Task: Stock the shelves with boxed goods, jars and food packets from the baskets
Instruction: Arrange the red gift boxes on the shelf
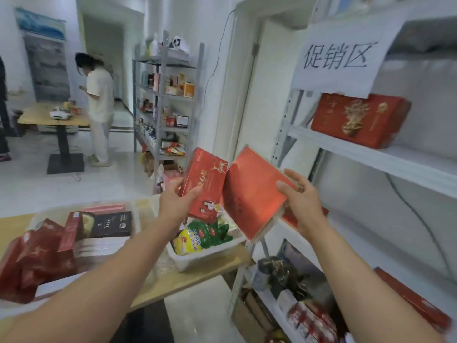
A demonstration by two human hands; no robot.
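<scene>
Your left grip (176, 204) holds a deer box (206, 179). Your right grip (303, 204) clasps a flat box (249, 194), both above the basket (197, 262).

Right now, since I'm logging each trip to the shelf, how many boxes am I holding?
2. A red deer-print box in the left hand, a larger plain red box in the right hand; none shows behind them.
</scene>
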